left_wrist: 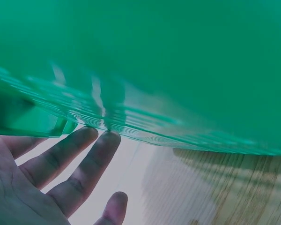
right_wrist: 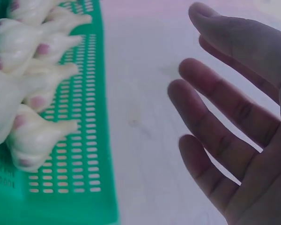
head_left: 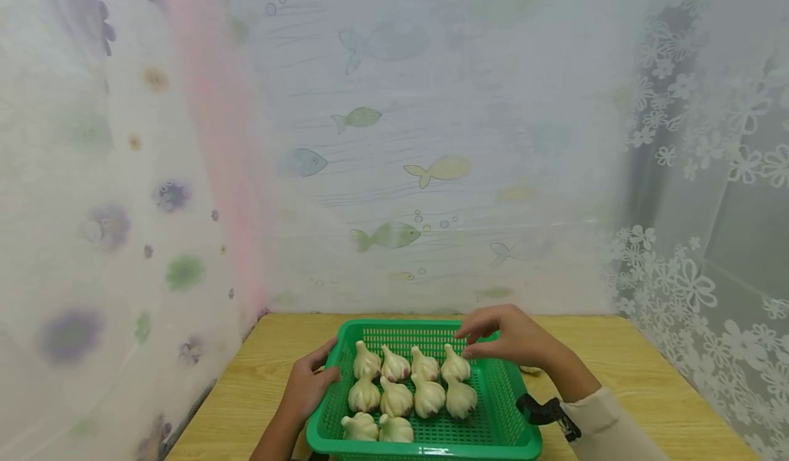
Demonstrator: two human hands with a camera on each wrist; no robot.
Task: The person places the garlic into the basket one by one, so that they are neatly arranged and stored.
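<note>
A green slotted basket sits on the wooden counter, at its near edge and about the middle, and it is the anchor here. Inside the basket, ten garlic bulbs stand in rows: four along the far row, four in the middle row, two in the near row on the basket's left side, all with their stems pointing up. The left hand rests against the basket's left rim, thumb hooked over the top edge; in the left wrist view its fingers are straight and spread beneath the basket's green underside, carrying rather than pinching. The right hand hovers over the basket's far right corner, just above the rightmost bulb of the far row, holding nothing; the right wrist view shows its fingers wide and relaxed, well clear of the bulbs. A dark strap sits at the right wrist, beside the basket's right rim. Behind the basket hang translucent curtains printed with fish.
</note>
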